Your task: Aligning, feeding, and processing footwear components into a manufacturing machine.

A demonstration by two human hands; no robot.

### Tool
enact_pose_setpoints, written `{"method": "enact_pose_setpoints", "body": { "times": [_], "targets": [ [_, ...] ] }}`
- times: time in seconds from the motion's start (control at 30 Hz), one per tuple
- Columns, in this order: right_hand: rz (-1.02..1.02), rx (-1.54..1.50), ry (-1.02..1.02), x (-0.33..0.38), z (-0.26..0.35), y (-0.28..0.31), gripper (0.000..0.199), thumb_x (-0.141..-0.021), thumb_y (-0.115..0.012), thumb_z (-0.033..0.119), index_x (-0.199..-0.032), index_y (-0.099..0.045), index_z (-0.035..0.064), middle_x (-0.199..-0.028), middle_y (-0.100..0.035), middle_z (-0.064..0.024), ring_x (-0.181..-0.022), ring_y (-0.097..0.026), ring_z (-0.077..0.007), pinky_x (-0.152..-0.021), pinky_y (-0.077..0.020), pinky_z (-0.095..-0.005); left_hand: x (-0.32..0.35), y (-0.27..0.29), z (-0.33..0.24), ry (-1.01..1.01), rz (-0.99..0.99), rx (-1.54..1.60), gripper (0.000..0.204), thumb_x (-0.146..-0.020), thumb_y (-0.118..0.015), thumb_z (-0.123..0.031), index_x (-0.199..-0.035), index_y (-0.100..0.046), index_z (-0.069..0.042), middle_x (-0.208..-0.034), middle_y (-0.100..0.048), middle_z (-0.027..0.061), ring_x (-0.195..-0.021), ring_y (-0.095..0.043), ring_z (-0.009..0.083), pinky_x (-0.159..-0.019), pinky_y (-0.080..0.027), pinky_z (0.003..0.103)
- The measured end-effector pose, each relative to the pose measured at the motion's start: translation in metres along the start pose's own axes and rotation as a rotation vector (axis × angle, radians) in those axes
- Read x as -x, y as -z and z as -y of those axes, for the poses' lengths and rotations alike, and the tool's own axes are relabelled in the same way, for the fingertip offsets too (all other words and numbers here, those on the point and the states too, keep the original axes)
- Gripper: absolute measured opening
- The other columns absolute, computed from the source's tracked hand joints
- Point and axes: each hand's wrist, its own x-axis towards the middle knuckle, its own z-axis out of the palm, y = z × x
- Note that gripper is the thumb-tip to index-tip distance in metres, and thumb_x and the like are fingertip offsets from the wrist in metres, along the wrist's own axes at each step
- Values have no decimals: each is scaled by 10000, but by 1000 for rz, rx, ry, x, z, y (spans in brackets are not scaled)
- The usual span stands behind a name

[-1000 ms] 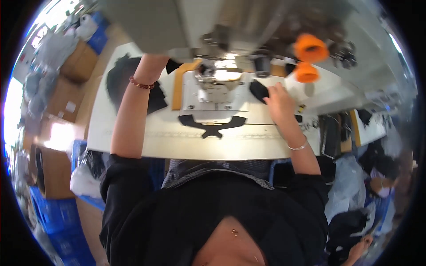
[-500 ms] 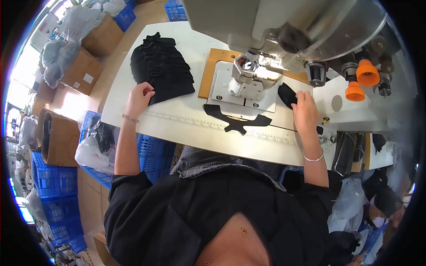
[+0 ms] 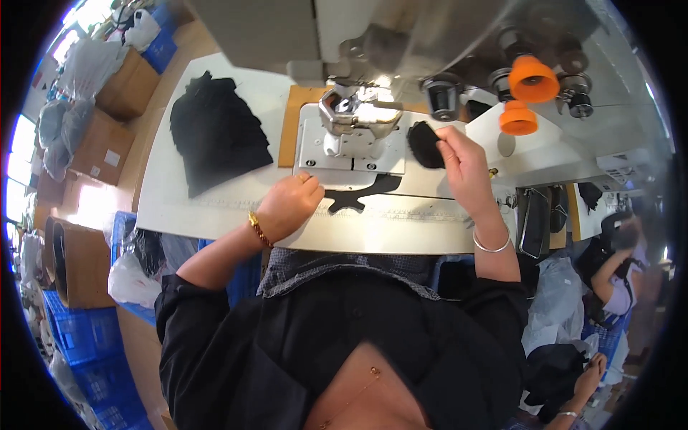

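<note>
Machine (image 3: 358, 118) = clock centre. Vs. half a sec ago, L hand (image 3: 290, 206) has left stack (image 3: 218, 132) at 9 o'clock & is now at 7, covering L end of flat black strip (image 3: 380, 185) at 6; fingers curled, can't tell if they grip it. R hand (image 3: 466, 168), at 4, still w/ small black piece (image 3: 424, 145), pinching its R side btwn thumb & fingers; piece now shows a ragged L edge. View has swung too, so machine sits further L.

Writing: ruler scale (image 3: 416, 213) printed along front of table (image 3: 373, 236), marks too fine to read; box (image 3: 100, 136) far out at 9 has white label (image 3: 112, 158), too small to read.

Edges: table's front edge at 6, L wrist crossing it. White top shows btwn ruler & that edge. Gap btwn stack & tan board (image 3: 289, 132) tight at low end, wider up top. Small piece just beside R edge of metal plate (image 3: 390, 154). Orange knobs (image 3: 534, 79) hang at 2–3.
</note>
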Motion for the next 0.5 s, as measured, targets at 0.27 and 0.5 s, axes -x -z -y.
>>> {"method": "enact_pose_setpoints", "body": {
  "times": [0.27, 0.5],
  "targets": [
    [280, -235, 31, -33, 46, 8, 251, -926, -528, 4, -1138, -654, 52, -580, -366, -32, -539, -330, -97, -511, -290, -275, -33, 39, -13, 6, -50, -157, 74, -726, -609, -70, -790, -588, -42, -750, -557, 72, -732, -598, 225, -614, -501, 328],
    [80, -159, -23, -33, 17, -12, 81, -822, -555, -17, -758, -506, -13, -663, -486, -138, -579, -419, -223, -548, -346, -331, -75, 105, -31, -69, -632, -90, 274, -661, -704, 105, -924, -698, 28, -902, -658, 105, -764, -666, 251, -637, -551, 309]
  ]
}}
